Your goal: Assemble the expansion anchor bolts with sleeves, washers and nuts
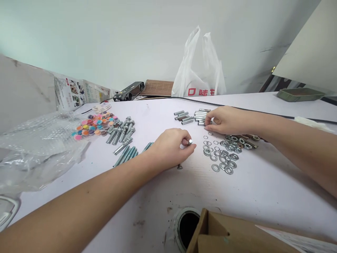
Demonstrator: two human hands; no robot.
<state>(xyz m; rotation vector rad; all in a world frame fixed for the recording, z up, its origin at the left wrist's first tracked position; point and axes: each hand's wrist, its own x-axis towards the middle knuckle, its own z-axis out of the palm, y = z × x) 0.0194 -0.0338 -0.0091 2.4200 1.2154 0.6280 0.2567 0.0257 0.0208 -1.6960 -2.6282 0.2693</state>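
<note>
My left hand (172, 147) is closed around a metal bolt (190, 142); only its round, shiny end shows between thumb and forefinger. Below that hand a bolt head (179, 167) rests on the table. My right hand (223, 119) has thumb and forefinger pinched at the near edge of a group of metal sleeves (201, 114), on one of them as far as I can see. More sleeves (184, 117) lie just left of it. Spring washers (205, 137), flat washers (216, 168) and nuts (233, 156) are scattered below my right hand, with long bolts (249, 142) partly behind its wrist.
Assembled anchor bolts (122, 130) and threaded studs (126, 155) lie on the left, beside colourful discs (96, 123) and clear plastic wrap (39, 147). A cardboard box (237, 232) and a round table hole (188, 225) are in front. A white bag (197, 77) stands behind.
</note>
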